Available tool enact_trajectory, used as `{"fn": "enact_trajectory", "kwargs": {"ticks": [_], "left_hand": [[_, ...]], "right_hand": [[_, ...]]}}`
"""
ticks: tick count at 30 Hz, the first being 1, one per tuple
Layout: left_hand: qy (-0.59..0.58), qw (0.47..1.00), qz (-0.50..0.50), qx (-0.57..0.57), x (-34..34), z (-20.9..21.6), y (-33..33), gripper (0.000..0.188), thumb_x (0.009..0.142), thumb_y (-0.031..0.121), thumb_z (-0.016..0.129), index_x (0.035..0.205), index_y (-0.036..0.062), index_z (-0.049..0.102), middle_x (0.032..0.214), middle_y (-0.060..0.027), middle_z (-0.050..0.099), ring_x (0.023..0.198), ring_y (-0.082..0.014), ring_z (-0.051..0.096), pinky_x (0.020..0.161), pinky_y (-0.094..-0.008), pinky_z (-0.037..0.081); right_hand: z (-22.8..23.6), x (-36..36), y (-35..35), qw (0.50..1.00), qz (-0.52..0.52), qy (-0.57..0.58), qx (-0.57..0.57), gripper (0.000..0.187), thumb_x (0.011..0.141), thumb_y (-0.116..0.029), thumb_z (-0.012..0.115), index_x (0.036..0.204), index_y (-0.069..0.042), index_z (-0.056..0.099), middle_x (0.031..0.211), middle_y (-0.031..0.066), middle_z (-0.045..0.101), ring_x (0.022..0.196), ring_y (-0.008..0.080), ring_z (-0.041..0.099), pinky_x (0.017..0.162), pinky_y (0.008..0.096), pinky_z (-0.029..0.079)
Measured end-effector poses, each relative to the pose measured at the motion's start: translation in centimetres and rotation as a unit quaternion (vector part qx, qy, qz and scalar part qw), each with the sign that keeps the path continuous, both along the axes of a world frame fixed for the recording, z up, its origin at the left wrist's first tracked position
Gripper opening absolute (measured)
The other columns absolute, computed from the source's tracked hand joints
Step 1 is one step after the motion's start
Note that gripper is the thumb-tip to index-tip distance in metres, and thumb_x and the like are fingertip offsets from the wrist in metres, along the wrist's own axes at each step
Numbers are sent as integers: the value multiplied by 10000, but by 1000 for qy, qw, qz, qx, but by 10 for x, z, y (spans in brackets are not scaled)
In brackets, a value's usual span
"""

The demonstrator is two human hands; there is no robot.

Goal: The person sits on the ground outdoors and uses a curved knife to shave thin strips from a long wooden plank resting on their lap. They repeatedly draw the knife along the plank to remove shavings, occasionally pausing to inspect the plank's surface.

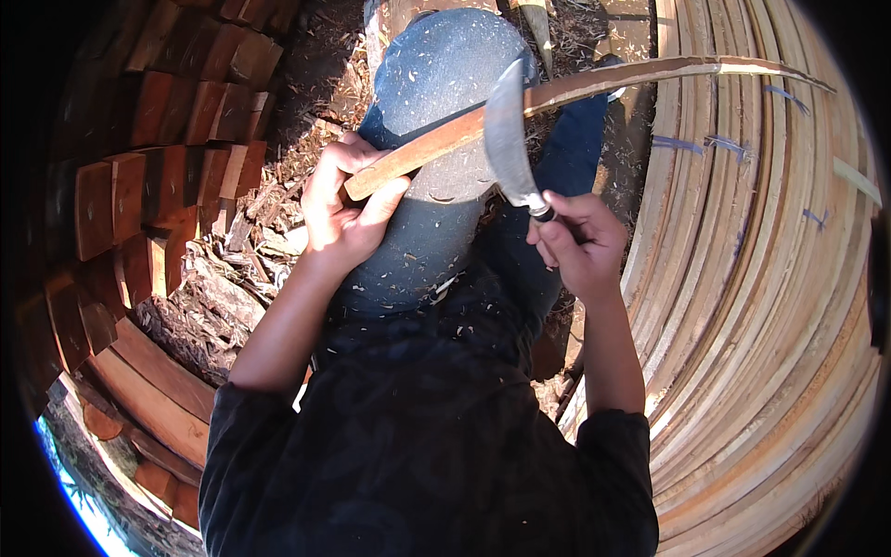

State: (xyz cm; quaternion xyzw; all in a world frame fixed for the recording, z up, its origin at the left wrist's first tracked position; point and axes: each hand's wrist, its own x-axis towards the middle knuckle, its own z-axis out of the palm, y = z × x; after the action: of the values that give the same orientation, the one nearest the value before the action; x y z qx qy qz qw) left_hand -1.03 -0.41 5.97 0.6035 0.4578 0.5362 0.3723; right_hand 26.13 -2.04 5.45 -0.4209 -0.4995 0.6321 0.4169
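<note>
A long wooden strip (427, 148) lies across my raised knee, its near end at the left and its far end reaching out to the upper right. My left hand (348, 200) grips the near end, thumb on one side and fingers on the other. In my right hand (583, 237) is a sickle-like knife (506, 135) with a curved, broad blade and a dark handle, mostly hidden by the fingers. The blade points away from me and crosses in front of the strip; whether it touches the wood I cannot tell.
Stacked wooden blocks (167, 195) rise on the left. Long pale boards (742, 278) lie side by side on the right, some with blue marks. Wood chips and bark (223, 297) cover the ground. Shavings dot my jeans (399, 251).
</note>
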Motion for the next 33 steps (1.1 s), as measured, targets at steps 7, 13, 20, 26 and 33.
{"fn": "enact_trajectory", "kwargs": {"ticks": [7, 13, 20, 26, 33], "left_hand": [[-18, 1000, 13, -6, 0, -2, -2, 260, 783, 22, 728, 894, 29, 492, 786, -58, 564, 704, -111, 517, 638, -242, 424], [-29, 999, 12, 14, 4, -1, 2, 230, 785, 15, 720, 911, 13, 527, 802, -78, 588, 678, -121, 514, 618, -246, 421], [-33, 999, 23, 24, 5, -4, 3, 225, 784, 31, 726, 891, 3, 530, 788, -94, 606, 661, -133, 521, 600, -252, 426], [-9, 1000, 29, 4, 4, -4, -2, 238, 775, 55, 746, 898, 4, 549, 765, -82, 589, 647, -122, 526, 587, -237, 424], [-8, 999, 33, 18, 6, -2, 1, 253, 762, 67, 762, 893, 2, 555, 736, -70, 587, 639, -123, 535, 579, -237, 429]], "right_hand": [[15, 21, 25, 999, -40, 8, -2, 224, 907, -26, 573, 1123, -32, 516, 719, 110, 589, 467, 57, 442, 424, 183, 345], [1, 9, 14, 997, -28, 74, -7, 190, 936, -69, 538, 1124, -57, 510, 701, 129, 581, 455, 73, 461, 389, 193, 347], [0, 2, 14, 997, -27, 73, 8, 181, 955, -94, 509, 1133, -65, 495, 700, 125, 566, 445, 59, 442, 379, 193, 364], [5, 6, 22, 995, -88, 44, 25, 245, 909, -23, 567, 1148, -42, 514, 705, 109, 593, 505, 50, 479, 421, 180, 384], [3, 1, 18, 981, -165, 103, -3, 247, 926, -37, 539, 1164, -63, 480, 733, 133, 586, 449, 75, 445, 403, 184, 369]]}}
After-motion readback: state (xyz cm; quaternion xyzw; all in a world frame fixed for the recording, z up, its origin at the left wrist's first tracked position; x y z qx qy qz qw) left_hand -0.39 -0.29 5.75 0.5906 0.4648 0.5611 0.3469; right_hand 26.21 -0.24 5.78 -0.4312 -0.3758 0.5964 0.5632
